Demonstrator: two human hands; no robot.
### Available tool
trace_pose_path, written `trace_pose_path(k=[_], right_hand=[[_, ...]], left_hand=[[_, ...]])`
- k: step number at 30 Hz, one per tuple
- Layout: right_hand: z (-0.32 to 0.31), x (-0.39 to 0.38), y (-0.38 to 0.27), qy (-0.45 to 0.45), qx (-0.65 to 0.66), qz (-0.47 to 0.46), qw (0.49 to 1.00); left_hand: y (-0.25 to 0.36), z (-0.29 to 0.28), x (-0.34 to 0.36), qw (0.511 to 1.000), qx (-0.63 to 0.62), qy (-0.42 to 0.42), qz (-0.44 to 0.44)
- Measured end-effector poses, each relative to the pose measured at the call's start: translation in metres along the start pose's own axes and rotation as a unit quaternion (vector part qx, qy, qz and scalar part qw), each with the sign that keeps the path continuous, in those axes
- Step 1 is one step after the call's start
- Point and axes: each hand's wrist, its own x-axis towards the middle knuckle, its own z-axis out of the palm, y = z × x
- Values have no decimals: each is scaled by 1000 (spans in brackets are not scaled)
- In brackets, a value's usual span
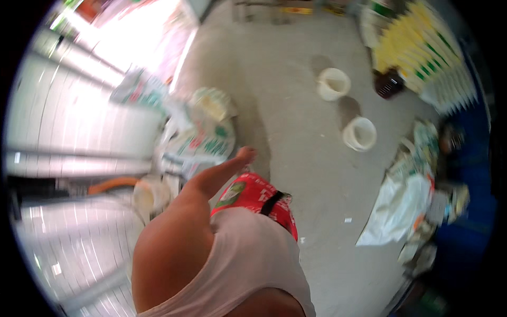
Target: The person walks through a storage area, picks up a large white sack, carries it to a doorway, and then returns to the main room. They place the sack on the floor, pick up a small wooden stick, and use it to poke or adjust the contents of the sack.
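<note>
My left hand [246, 155] reaches forward on my bare arm, a little above my red printed apron [248, 191] with its black strap; its fingers are blurred, so whether they hold anything is unclear. Near it on the left lie white printed sacks [198, 140] with green and red markings, piled on the floor. My white top fills the lower middle of the view. My right hand does not show.
Two white buckets [359, 134] stand on the concrete floor [274, 68]. Stacked yellow sacks [406, 45], a dark container [389, 83] and loose white bags [393, 206] line the right side. At left are pale panels, a pail [150, 195] and an orange hose [111, 185] beside a bright doorway.
</note>
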Motion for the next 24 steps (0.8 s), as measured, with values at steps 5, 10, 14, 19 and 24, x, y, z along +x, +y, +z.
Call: trace_pose_path(k=[5, 10, 14, 19, 24], right_hand=[[-125, 24, 76, -77, -15, 0, 997], [-250, 101, 70, -47, 476, 231, 847], [-318, 137, 9, -11, 536, 255, 805], [-343, 155, -66, -12, 495, 191, 848], [-319, 151, -124, -41, 456, 181, 870]], left_hand=[[45, 113, -86, 994, 17, 93, 59], [-46, 79, -132, 972, 65, 225, 35], [-163, 33, -186, 904, -139, 381, -134], [-267, -7, -249, 865, -163, 423, -216], [-270, -23, -285, 845, -241, 442, -179]])
